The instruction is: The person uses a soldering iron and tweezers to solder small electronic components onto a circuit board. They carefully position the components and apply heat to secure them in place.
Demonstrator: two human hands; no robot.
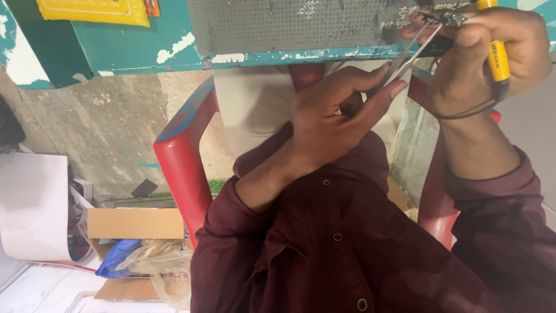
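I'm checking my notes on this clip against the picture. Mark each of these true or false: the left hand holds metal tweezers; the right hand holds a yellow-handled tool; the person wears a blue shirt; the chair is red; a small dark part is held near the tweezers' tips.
1. The left hand holds metal tweezers. True.
2. The right hand holds a yellow-handled tool. True.
3. The person wears a blue shirt. False: the shirt is dark maroon, with buttons.
4. The chair is red. True.
5. A small dark part is held near the tweezers' tips. True: the right hand's fingertips pinch it there.
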